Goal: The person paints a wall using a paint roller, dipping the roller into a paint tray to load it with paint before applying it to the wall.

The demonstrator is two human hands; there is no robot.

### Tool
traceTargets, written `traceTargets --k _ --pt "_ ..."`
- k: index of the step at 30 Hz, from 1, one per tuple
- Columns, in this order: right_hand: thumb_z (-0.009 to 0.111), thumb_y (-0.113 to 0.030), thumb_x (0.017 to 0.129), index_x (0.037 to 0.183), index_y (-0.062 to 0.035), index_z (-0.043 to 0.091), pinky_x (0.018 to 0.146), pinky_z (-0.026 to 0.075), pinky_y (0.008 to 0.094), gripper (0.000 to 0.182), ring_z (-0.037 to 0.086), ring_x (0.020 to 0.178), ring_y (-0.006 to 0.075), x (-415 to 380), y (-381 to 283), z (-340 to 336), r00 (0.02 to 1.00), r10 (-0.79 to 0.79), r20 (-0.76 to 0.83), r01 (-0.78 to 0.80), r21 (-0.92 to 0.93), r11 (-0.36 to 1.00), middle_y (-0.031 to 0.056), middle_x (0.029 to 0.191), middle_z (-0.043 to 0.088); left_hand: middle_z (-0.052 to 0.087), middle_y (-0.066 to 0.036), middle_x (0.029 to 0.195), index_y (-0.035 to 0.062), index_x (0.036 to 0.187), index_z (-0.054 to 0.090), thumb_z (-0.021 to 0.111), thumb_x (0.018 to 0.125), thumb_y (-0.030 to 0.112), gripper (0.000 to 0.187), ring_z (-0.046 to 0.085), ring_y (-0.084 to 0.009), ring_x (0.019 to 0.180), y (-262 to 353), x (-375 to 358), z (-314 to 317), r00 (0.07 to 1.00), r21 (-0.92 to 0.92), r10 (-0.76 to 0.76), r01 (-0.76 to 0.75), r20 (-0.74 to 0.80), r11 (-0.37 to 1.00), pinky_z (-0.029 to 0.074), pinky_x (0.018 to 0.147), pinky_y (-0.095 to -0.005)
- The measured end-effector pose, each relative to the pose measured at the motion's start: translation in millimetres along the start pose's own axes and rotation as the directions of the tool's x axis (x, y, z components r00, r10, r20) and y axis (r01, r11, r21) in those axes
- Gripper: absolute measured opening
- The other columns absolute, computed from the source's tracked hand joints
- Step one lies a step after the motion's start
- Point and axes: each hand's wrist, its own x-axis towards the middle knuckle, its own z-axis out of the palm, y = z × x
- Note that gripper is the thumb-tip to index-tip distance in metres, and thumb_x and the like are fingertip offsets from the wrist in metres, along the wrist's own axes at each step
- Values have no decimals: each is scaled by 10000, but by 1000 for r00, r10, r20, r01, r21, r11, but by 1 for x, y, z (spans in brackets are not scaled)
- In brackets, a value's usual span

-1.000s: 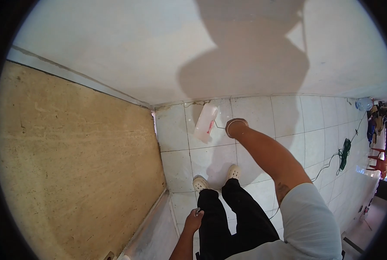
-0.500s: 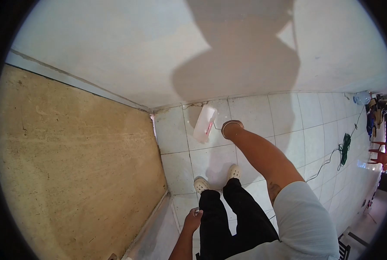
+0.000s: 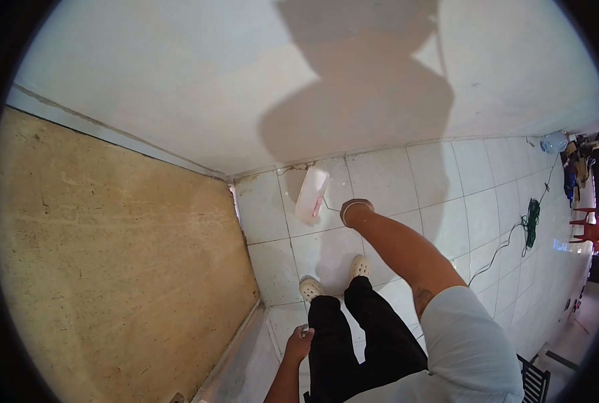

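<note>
Far left of both hands, a large tan wooden board (image 3: 118, 269) fills the view, its right edge meeting the white tiled floor (image 3: 447, 181) just left of the left hand.

Left hand (image 3: 300, 341) hangs low beside the left leg of the black trousers (image 3: 360, 342). Fingers curled in, narrow; something small may sit at the fingertips, but it is too small to make out — cannot tell whether it holds anything.

Ahead of that hand, two pale clogs (image 3: 333, 279) stand side by side on the tiles, toes toward the wall (image 3: 245, 74).

Further ahead, a translucent white plastic jug (image 3: 311, 195) with a reddish mark on its side hangs tilted over the floor, close to where tiles meet wall. It lies just left of the right hand (image 3: 353, 209).

Right hand is stretched forward and down, a thin band at the wrist; the fingers are hidden beyond the wrist, so the grip itself cannot be seen. The jug hangs right at it.

Right of the right hand, well apart — a green cable bundle (image 3: 531, 225) on the tiles with a thin cord trailing off, and beyond it a red plastic chair (image 3: 586, 232) at the edge of view.
</note>
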Motion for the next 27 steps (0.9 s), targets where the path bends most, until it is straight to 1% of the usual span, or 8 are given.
traceTargets --k 4,10,16,18,19,20,22,27 --pt "577 -98 770 990 -29 668 750 512 409 248 644 931 289 -41 28 6 989 -69 -133 62 -52 997 163 1009 656 613 -191 1024 -26 1217 476 543 871 372 532 596 -269 951 -13 6 0 999 31 50 -50 -3 998 444 841 -340" --pt "493 -254 844 1039 -23 624 845 473 424 329 596 1002 343 -125 79 32 969 -14 -247 74 233 970 200 1046 627 638 -135 917 -29 1211 478 550 867 385 543 611 -195 857 -20 -5 -14 996 140 89 -88 -6 986 458 798 -314" --pt "422 -492 880 1056 -40 524 751 478 489 496 614 840 398 -220 120 119 873 29 -486 215 439 872 218 883 638 590 -225 1110 -8 1239 470 515 861 469 610 565 -317 1062 11 -14 -47 999 301 32 -41 35 953 419 915 -357" --pt "421 -498 882 1071 -51 515 730 482 493 495 618 801 409 -266 120 140 861 97 -500 234 558 796 218 855 641 574 -186 1140 51 1237 512 526 892 274 411 541 -291 1038 52 -39 -55 997 374 -77 65 18 925 416 901 -411" --pt "423 -500 881 1074 -53 516 731 483 491 496 618 805 410 -291 120 147 857 149 -493 214 603 768 217 852 641 593 -169 1093 11 1225 506 530 889 249 412 571 -267 938 80 -67 -57 981 -7 -194 194 -10 981 456 823 -393" --pt "424 -501 881 1077 -55 518 732 483 489 496 617 808 411 -307 119 156 852 198 -484 197 647 737 216 849 642 593 -169 1093 11 1225 506 530 889 249 412 571 -267 938 80 -62 -65 987 7 -162 162 -18 987 456 823 -393" --pt "450 -502 875 1112 -59 513 712 485 494 506 615 787 415 -309 124 190 799 229 -556 278 679 679 223 875 638 603 -159 1059 -6 1209 509 530 887 229 399 582 -239 814 73 -48 -86 890 509 438 -437 126 742 488 725 -366" --pt "531 -386 858 1070 -45 537 683 505 442 401 633 774 367 -344 124 202 609 397 -687 434 707 558 183 864 640 583 -177 1124 -32 1213 490 519 888 224 414 596 -273 869 145 -80 -94 945 309 307 -326 111 893 488 770 -357"
